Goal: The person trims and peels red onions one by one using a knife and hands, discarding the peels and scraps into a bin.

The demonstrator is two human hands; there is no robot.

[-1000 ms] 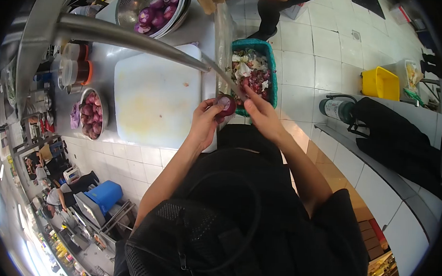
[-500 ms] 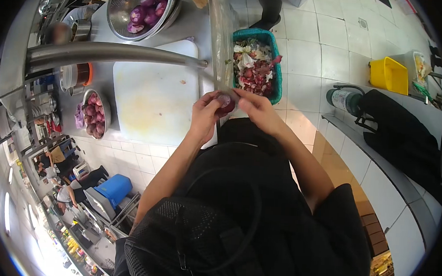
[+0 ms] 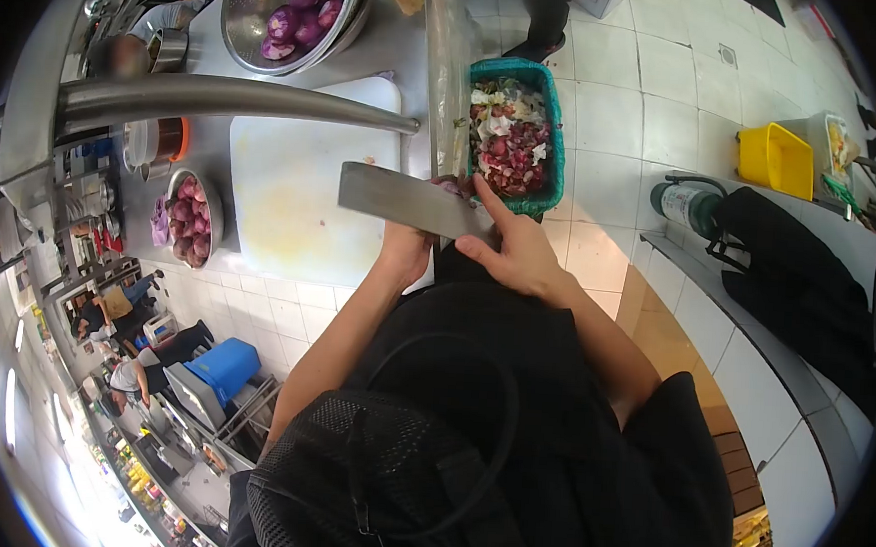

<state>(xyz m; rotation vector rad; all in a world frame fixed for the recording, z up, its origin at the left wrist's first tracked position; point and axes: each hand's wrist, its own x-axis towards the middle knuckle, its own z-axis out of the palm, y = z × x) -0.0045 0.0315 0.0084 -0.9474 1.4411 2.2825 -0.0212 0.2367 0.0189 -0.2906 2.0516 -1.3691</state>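
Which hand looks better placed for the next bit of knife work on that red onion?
Probably the right hand: it grips the cleaver, whose broad blade passes in front of the red onion. The left hand, partly hidden behind that blade, seems occupied with holding the onion.

White floor tiles (image 3: 609, 129) lie beside a steel counter (image 3: 200, 48), with bright strip lights (image 3: 11, 408) glowing in the background.
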